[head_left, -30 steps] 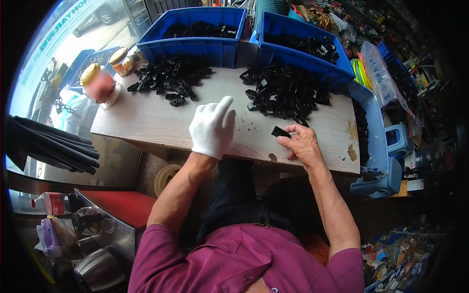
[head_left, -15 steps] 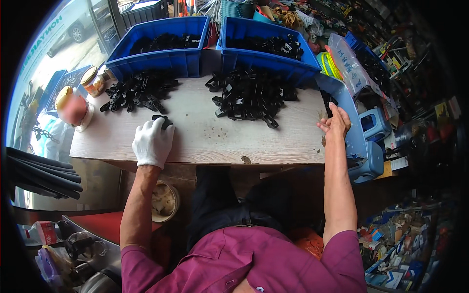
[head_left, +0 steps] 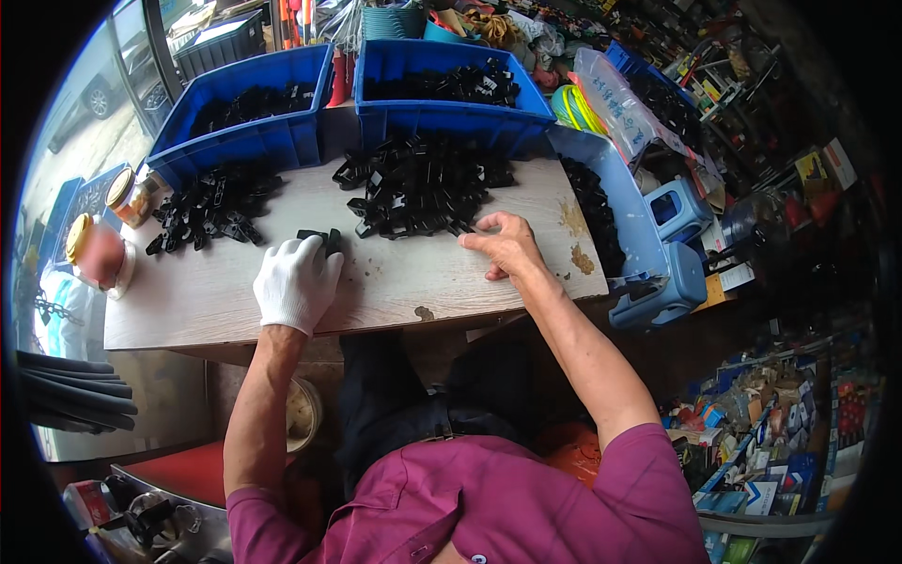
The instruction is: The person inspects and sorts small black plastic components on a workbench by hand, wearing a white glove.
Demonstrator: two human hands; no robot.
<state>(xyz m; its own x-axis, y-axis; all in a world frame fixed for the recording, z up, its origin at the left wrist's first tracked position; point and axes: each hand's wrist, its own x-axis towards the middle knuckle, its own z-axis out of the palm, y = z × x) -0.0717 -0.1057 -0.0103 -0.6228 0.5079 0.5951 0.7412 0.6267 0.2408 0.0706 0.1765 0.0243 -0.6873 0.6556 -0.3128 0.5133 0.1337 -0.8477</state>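
White-knit fingers [head_left: 274,263] of the palm-down left hand [head_left: 296,284] pinch a blocky black piece [head_left: 331,241] left of the jagged heap [head_left: 423,188]; beside its near-right edge, the bare right hand [head_left: 509,246] curves, thumb and forefinger parted.

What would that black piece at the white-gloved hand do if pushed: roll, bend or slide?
The black piece looks angular, so it would probably slide rather than roll. Its firm-looking outline suggests it is stiff, not floppy. Being small beside the gloved left hand, it is likely light.
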